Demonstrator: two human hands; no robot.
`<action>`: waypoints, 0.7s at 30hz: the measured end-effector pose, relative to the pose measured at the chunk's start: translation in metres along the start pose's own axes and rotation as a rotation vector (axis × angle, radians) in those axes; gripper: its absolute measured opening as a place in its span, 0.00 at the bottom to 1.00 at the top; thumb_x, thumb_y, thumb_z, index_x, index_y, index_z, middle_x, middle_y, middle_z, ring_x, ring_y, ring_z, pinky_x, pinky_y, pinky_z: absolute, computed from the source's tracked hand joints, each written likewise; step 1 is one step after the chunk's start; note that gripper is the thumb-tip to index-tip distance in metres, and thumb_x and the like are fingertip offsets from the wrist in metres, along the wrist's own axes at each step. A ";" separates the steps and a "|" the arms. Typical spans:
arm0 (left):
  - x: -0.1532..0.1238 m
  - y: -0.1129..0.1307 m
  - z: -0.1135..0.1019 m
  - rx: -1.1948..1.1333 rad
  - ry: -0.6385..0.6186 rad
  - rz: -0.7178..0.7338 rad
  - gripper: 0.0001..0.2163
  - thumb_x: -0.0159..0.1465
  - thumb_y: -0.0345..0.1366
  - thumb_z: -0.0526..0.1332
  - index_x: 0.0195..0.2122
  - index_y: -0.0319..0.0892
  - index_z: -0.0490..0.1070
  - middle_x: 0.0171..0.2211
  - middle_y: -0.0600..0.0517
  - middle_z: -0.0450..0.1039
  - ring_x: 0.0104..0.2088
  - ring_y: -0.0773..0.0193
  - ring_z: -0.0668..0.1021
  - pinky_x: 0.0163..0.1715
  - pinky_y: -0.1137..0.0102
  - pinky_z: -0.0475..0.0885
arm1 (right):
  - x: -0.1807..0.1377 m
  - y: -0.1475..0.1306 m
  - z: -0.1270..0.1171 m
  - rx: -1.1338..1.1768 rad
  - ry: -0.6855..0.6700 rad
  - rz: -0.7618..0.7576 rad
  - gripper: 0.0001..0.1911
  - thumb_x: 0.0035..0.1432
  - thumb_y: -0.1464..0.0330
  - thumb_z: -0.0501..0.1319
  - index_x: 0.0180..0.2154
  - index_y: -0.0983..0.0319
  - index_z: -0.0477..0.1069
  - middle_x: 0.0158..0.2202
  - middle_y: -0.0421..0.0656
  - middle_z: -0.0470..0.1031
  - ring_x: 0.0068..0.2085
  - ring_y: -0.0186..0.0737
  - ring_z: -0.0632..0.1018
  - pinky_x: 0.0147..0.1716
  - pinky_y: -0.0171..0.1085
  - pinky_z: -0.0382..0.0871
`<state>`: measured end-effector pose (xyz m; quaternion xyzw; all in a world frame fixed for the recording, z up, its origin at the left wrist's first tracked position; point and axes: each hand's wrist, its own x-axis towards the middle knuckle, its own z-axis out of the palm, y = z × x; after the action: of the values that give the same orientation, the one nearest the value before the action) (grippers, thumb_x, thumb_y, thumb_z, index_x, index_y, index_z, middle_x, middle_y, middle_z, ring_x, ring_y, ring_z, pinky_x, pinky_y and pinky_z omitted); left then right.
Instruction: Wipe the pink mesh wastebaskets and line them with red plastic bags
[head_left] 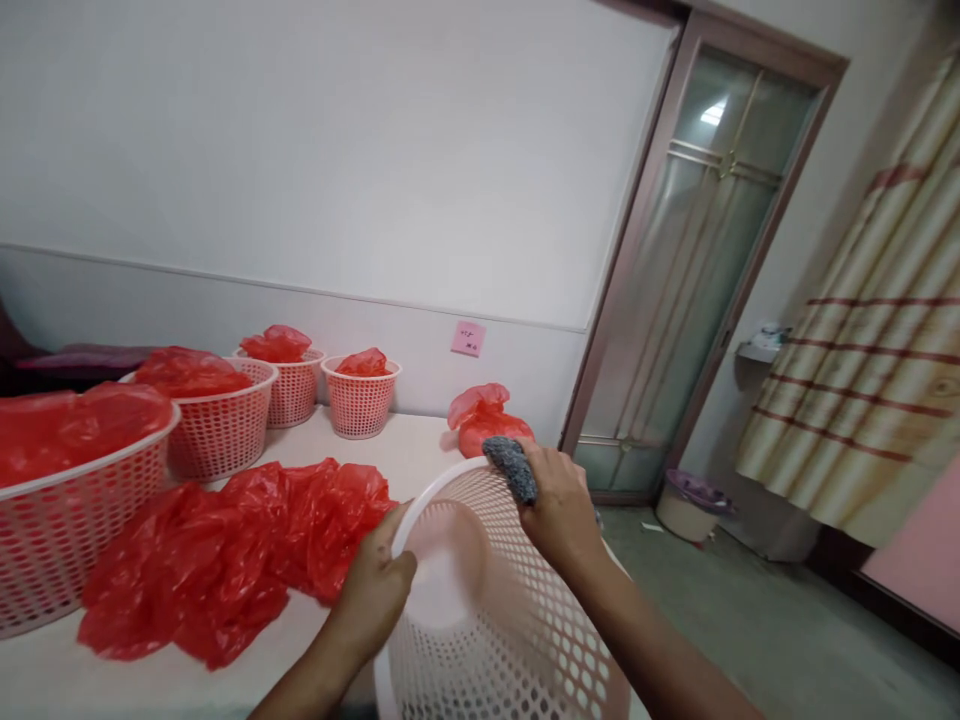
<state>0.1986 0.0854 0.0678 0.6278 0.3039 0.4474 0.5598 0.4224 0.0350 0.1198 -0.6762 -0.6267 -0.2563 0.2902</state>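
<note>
A white perforated plastic basket (517,560) is tilted in front of me, its wide mouth turned toward me so the inside and round bottom show. My left hand (382,575) is closed on the left part of its rim, thumb inside. In my right hand (559,490) is a dark grey fuzzy scrubbing sponge (510,468), pressed at the far upper rim. The fingers behind the rim are partly hidden. A heap of crumpled red plastic bags (240,550) lies on the white table (427,440), just left of my left hand.
Several perforated baskets with red plastic bags in them stand at the left, including a large one (82,530) and a small one (361,400). A red bag bundle (491,420) sits beyond my basket. A pink note (469,338) is on the wall. A bin (686,510) stands by the door.
</note>
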 end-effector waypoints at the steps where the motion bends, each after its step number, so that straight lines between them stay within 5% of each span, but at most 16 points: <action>1: -0.004 -0.002 -0.002 0.002 0.032 -0.002 0.29 0.51 0.29 0.53 0.57 0.38 0.67 0.49 0.47 0.78 0.52 0.53 0.77 0.50 0.63 0.72 | -0.006 0.007 -0.001 0.009 -0.005 0.070 0.28 0.54 0.76 0.55 0.57 0.60 0.61 0.48 0.51 0.73 0.49 0.54 0.73 0.46 0.51 0.65; 7: -0.028 -0.014 -0.007 -0.022 0.245 -0.065 0.28 0.53 0.33 0.57 0.58 0.40 0.67 0.52 0.48 0.76 0.55 0.51 0.75 0.51 0.62 0.73 | -0.052 0.034 -0.002 0.221 0.100 0.242 0.31 0.51 0.74 0.54 0.59 0.56 0.60 0.56 0.49 0.71 0.57 0.52 0.72 0.53 0.53 0.67; 11: -0.044 -0.020 -0.002 -0.057 0.345 -0.103 0.29 0.54 0.35 0.58 0.59 0.42 0.66 0.50 0.49 0.78 0.54 0.51 0.76 0.50 0.61 0.75 | -0.074 0.038 -0.002 0.325 0.101 0.424 0.32 0.48 0.72 0.54 0.57 0.58 0.62 0.54 0.49 0.74 0.53 0.52 0.76 0.49 0.51 0.73; 17: -0.063 -0.044 0.006 0.007 0.527 -0.043 0.28 0.60 0.39 0.57 0.63 0.46 0.61 0.56 0.51 0.73 0.60 0.51 0.70 0.56 0.58 0.71 | -0.097 0.041 0.015 0.577 -0.065 0.727 0.11 0.48 0.64 0.58 0.32 0.60 0.75 0.36 0.49 0.81 0.41 0.55 0.81 0.45 0.53 0.74; 21: -0.078 -0.067 0.008 0.156 0.571 -0.040 0.28 0.59 0.41 0.59 0.62 0.48 0.61 0.60 0.54 0.69 0.63 0.50 0.67 0.59 0.60 0.69 | -0.103 0.039 0.028 0.832 -0.036 0.822 0.11 0.45 0.64 0.61 0.32 0.60 0.77 0.34 0.46 0.83 0.39 0.53 0.82 0.43 0.50 0.77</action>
<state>0.1815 0.0261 -0.0140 0.5115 0.4946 0.5702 0.4105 0.4526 -0.0185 0.0242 -0.6972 -0.3657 0.1567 0.5964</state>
